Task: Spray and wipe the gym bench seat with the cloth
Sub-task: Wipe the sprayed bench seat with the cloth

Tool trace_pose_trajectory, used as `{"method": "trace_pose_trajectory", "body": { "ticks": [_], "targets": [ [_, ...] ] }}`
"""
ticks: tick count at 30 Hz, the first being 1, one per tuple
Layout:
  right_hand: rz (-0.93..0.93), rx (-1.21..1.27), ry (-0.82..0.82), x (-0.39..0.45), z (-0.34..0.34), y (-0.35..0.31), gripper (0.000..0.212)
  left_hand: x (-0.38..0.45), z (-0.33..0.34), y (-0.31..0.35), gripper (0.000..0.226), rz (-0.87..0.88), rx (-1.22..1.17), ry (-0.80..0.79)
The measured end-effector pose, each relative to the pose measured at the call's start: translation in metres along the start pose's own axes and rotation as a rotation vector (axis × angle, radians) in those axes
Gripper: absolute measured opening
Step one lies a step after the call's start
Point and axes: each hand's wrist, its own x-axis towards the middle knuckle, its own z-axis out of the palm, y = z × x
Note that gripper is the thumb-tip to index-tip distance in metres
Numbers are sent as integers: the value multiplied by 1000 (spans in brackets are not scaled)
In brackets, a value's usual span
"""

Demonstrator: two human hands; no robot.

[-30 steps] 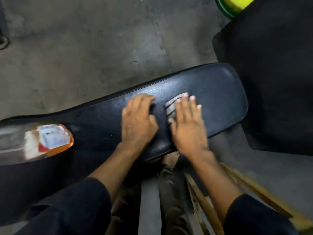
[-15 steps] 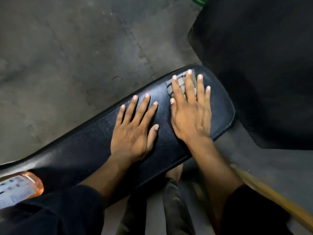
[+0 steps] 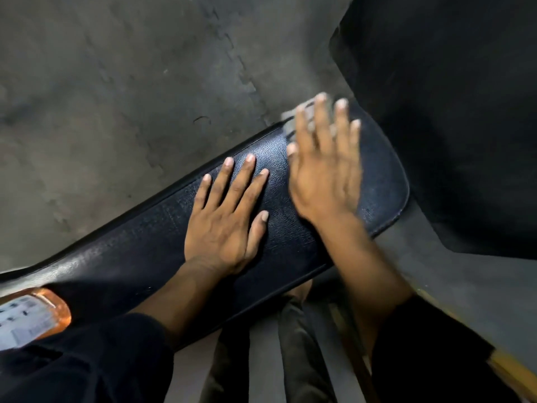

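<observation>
Head view: the seat [image 3: 290, 228] runs slantwise across the picture. The left hand [image 3: 223, 225] lies flat on the seat's middle, fingers spread wide, holding nothing and bracing. The right hand [image 3: 325, 170], blurred, presses flat with fingers spread on the cloth [image 3: 290, 123] at the seat's far edge, near its rounded end. A bottle [image 3: 32, 318] lies toward the seat's other end, well apart from both hands. The wiping step seems in hand; the next move likely calls for drawing the cloth over the rounded end under even pressure.
</observation>
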Motion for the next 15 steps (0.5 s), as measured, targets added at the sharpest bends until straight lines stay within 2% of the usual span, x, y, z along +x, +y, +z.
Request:
{"method": "trace_pose_trajectory", "body": {
  "ticks": [3, 6, 8, 11, 13, 15],
  "targets": [
    [-160, 17, -78, -62, 0, -17, 64, -1, -3, -2, 64, -10, -49, -20],
    [-126, -26, -133, -100, -10, 14, 63, 2, -7, 4, 65, -15, -59, -27],
    [-49, -64, -118, -78, -19, 29, 61, 2, -11, 4, 64, -15, -68, -6],
    [89, -26, -61, -18, -19, 8, 61, -1, -6, 2, 63, -21, -78, 23],
    [12, -42, -55, -6, -8, -27, 61, -5, -4, -1, 66, -76, -134, 54],
    [-177, -60, -62, -35, 7, -60, 61, -19, -5, -13, 70, -220, -190, 76]
  ]
}}
